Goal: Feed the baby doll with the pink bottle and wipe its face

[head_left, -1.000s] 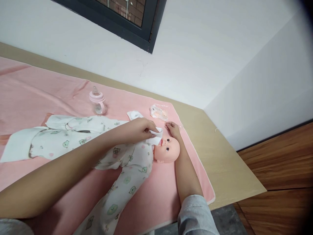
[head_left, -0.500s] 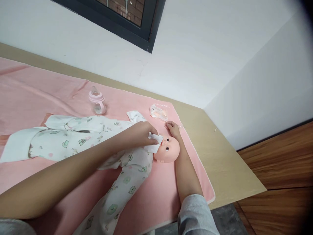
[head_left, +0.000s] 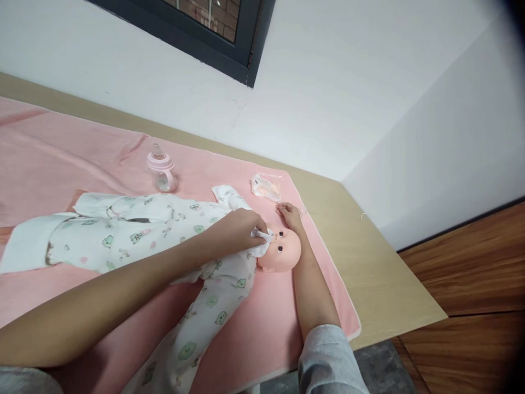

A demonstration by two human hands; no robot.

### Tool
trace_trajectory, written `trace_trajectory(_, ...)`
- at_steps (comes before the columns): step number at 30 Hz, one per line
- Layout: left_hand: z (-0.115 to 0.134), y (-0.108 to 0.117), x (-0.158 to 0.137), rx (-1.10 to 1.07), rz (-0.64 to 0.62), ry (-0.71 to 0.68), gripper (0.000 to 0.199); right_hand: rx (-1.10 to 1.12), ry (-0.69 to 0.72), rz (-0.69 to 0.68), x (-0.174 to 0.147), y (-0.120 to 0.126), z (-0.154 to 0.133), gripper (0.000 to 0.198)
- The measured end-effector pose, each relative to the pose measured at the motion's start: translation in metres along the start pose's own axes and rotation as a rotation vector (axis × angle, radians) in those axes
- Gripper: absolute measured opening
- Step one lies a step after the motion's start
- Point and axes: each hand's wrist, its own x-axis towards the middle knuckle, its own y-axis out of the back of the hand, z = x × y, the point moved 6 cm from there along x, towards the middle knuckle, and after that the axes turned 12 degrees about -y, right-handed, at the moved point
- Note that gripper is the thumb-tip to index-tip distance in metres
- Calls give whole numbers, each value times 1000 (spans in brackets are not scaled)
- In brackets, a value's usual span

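- While the left hand [head_left: 245, 229] pinches a white cloth [head_left: 262, 249] between thumb and fingers, the cloth sits against the mouth and chin of the doll [head_left: 283, 256].
- The doll lies on its back on a pink blanket [head_left: 241, 339], its bald head toward the right of the view and its legs toward the left.
- Its white outfit [head_left: 232, 279] carries green animal prints; one sleeve stretches toward the near edge, the other toward the wall [head_left: 311, 104].
- The right hand [head_left: 289, 214] rests loosely open beyond the head, fingers slightly bent, with its forearm alongside the crown; whether the arm presses on the head, I cannot tell.
- Just beside the right fingertips lies a small clear-and-white packet [head_left: 266, 187].
- A pink-collared bottle with a handle [head_left: 162, 169] stands upright on the blanket, near the doll's middle.
- The blanket covers much of a pale wooden table [head_left: 369, 290].
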Motion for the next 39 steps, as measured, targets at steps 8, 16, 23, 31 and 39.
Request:
trace_trajectory(8, 3, 6, -1, 52, 14, -46, 19, -4, -12, -5, -2, -1, -2, 14)
trace_trajectory(16, 1, 10, -1, 71, 13, -46, 20, 4, -20, 8, -2, 0, -2, 14)
trace_trajectory(23, -6, 13, -2, 73, 49, -38, 22, 15, -28, 13, -2, -1, -1, 11)
trace_trajectory(31, -5, 9, 0, 53, 44, -50, 26, 12, -25, 10, -2, -1, -1, 13)
trace_trajectory(39, -3, 9, -1, 45, 40, -22, 39, 8, -11, 9, 0, 0, 1, 14)
